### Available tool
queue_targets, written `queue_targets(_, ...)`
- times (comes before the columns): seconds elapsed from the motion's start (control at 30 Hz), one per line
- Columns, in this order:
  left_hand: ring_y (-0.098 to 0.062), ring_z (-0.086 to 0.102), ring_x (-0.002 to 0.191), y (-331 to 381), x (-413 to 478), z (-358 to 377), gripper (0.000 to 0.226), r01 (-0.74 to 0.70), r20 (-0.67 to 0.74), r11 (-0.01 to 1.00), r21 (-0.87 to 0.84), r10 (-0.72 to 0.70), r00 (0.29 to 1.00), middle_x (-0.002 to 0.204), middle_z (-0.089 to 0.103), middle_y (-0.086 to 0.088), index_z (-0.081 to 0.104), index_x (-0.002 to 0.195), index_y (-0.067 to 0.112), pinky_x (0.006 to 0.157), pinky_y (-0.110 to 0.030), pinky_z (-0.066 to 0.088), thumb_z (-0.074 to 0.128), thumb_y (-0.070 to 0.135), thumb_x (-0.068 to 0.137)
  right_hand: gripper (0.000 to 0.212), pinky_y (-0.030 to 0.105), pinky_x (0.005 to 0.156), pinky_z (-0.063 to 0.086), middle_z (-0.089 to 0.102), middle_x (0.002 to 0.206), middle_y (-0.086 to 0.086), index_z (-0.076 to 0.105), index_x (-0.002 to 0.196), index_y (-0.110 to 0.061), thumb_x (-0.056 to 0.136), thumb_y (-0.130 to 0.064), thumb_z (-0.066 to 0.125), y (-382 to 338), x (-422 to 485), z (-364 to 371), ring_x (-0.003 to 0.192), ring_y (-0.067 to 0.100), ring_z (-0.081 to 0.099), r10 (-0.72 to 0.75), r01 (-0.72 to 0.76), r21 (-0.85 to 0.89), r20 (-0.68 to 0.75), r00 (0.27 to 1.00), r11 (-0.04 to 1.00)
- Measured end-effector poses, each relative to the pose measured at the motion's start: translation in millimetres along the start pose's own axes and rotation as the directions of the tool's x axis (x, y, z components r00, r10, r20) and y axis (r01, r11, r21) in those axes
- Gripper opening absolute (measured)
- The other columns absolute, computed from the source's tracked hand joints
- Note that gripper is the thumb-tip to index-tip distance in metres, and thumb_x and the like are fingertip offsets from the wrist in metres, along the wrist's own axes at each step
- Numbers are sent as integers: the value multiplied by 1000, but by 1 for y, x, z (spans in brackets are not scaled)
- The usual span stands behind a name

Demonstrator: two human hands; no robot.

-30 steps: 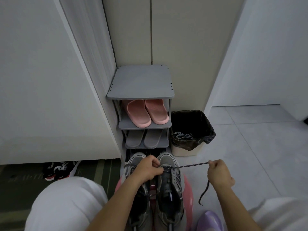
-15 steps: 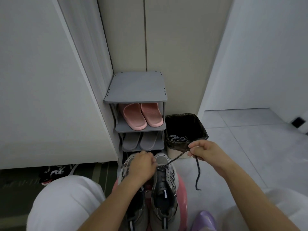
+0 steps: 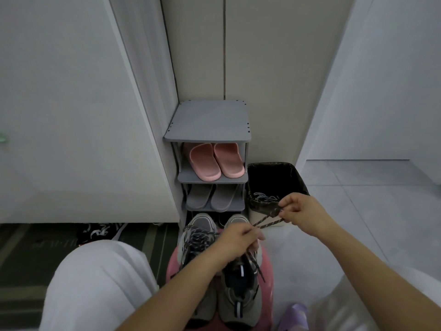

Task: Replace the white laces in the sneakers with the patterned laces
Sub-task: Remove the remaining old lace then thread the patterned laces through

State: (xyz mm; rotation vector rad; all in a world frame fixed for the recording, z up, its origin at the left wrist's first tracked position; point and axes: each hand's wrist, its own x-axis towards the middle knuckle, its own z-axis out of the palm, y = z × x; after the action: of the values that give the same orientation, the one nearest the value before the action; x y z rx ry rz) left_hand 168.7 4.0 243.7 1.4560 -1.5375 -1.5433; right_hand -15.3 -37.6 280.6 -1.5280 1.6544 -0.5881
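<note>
On the round pink stool (image 3: 172,267) between our knees stand two grey mesh sneakers, toes pointing towards the grey plastic shoe rack (image 3: 210,125). The left grey sneaker (image 3: 198,237) already carries a dark speckled lace across its eyelets. Our left hand (image 3: 238,242) lies over the tongue of the right grey sneaker (image 3: 241,292), its fingers curled round the dark patterned lace (image 3: 267,222). From there two strands of that lace run up and to the right, taut, to our right hand (image 3: 300,211), which pinches them between thumb and fingertips above the floor. We see another end of the lace hanging down the sneaker's outer side. Just beside the rack stands a bin with a black plastic liner (image 3: 269,173), and a tangle of white laces (image 3: 265,198) lies in it. The rack holds pink rubber slippers (image 3: 214,161) above grey slippers (image 3: 212,197).
</note>
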Motion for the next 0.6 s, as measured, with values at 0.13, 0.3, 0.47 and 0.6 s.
queue_targets(0.13,1,57,58,-10,-5,-27,26,67,7,993,94,-68,998,73,60,12,59,78,14,75,-24,48,43,10,99,14,21,60,44,68,80,3,58,85,-20,84,-7,64,9,8,0,76,17,63,15,-20,-95,-55,998,995)
queue_targets(0.3,-5,55,56,-24,-11,-51,19,169,-82,960,224,-154,985,66,60,5,62,76,18,63,-24,46,55,20,94,16,25,63,45,67,92,4,57,84,-23,85,-7,56,21,15,4,81,21,59,9,-51,-310,-135,991,949)
queue_targets(0.47,-1,50,49,-27,-13,-60,26,145,-188,894,423,-70,980,60,59,7,66,74,14,56,-18,44,57,31,92,17,31,79,45,64,106,1,65,97,-25,85,-20,53,13,9,9,98,23,59,1,-65,-607,-106,994,792)
queue_targets(0.6,-2,46,47,-18,-5,-42,23,88,-124,910,406,-40,991,59,57,8,65,72,17,51,-14,38,62,33,89,24,26,91,48,67,108,-3,67,107,-19,85,-16,59,1,0,35,102,13,61,-150,194,-289,168,974,937)
